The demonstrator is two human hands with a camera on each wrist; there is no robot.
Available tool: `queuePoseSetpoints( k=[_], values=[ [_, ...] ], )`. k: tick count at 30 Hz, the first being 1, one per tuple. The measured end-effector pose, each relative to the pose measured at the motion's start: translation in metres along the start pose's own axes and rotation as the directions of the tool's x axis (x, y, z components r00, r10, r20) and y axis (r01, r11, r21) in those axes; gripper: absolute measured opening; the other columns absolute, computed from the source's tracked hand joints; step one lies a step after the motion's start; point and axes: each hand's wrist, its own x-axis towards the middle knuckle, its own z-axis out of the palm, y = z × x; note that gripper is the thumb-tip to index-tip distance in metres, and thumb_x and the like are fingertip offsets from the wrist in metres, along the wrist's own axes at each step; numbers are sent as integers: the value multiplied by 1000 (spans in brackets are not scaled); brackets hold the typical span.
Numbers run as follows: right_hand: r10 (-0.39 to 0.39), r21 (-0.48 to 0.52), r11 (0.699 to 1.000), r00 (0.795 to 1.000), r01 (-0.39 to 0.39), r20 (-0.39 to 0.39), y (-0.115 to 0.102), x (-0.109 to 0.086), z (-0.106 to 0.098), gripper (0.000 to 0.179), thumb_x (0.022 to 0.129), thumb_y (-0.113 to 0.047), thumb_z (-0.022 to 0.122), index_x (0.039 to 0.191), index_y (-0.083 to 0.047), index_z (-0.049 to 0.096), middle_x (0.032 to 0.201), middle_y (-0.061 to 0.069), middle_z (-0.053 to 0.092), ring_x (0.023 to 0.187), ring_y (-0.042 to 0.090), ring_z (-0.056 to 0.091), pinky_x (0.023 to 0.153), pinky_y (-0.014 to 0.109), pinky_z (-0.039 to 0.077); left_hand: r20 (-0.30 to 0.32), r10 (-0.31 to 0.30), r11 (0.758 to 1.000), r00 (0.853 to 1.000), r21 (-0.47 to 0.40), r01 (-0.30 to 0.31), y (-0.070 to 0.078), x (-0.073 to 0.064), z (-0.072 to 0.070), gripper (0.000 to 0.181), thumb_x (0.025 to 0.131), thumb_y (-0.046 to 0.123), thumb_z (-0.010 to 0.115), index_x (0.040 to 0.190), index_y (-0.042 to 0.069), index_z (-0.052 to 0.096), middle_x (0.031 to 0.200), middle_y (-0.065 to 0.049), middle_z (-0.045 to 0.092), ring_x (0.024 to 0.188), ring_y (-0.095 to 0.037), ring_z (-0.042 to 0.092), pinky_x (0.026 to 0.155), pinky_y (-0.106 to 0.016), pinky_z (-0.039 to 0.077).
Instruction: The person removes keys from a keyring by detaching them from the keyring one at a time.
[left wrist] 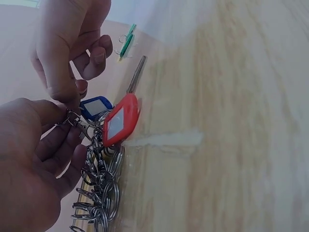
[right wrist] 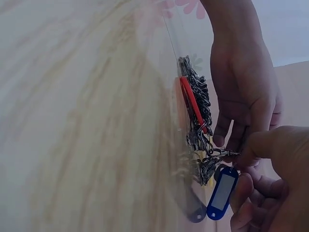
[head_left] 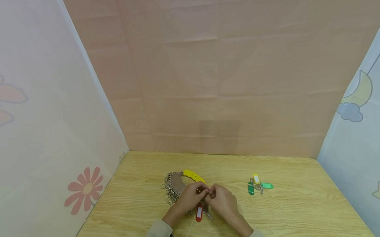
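Left hand [head_left: 189, 197] and right hand [head_left: 223, 202] both pinch one metal clasp [left wrist: 84, 128], fingertips pretty much closed
I'd brace left, keep the blue tag [left wrist: 96, 107] clear.

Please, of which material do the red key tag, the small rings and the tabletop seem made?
Red key tag: probably glossy plastic; smooth, moulded-looking frame, even colour.
Small rings: likely polished metal; silvery, with bright highlights.
Tabletop: wood or wood-print laminate; the visible grain leaves it open.
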Motion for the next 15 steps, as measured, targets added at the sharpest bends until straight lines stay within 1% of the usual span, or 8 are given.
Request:
queuePoseSetpoints(
  k=[5, 9, 12, 15],
  values=[
    [-28, -16, 999, 1000, 28, 8, 1, -1, 0, 19, 82, -15, 82, 82, -19, 63, 75, -9, 60, 63, 5, 52, 53, 25, 43, -3, -5, 1000, 1000, -3, 5, -1, 1, 0, 12, 107, 19, 65, 109, 14, 76, 105, 0, 76, 84, 0, 62, 72, -21, 54],
    [-44, -11, 999, 999, 44, 9, 1, -1, -1, 17, 85, -12, 80, 83, -18, 65, 75, -8, 63, 62, 4, 53, 52, 24, 44, 2, 3, 1000, 1000, 1, -3, -2, 0, 0, 12, 107, 19, 66, 110, 13, 76, 104, 0, 76, 84, 0, 61, 73, -21, 54],
    [-34, 12, 999, 999, 34, 13, 2, -1, -2, 16, 85, -10, 80, 82, -18, 67, 74, -8, 65, 61, 4, 54, 51, 23, 45, 10, 26, 1000, 1000, 3, -26, -2, 0, -1, 11, 106, 18, 68, 111, 12, 76, 104, 0, 77, 85, 0, 61, 74, -22, 54],
    [-5, 58, 998, 999, 3, 33, 3, 1, -5, 16, 85, -10, 81, 82, -18, 67, 74, -8, 65, 60, 6, 54, 51, 23, 44, 26, 49, 999, 998, 13, -49, -4, 1, -2, 11, 105, 18, 69, 111, 13, 77, 105, 1, 77, 86, 0, 62, 76, -21, 54]
  ],
)
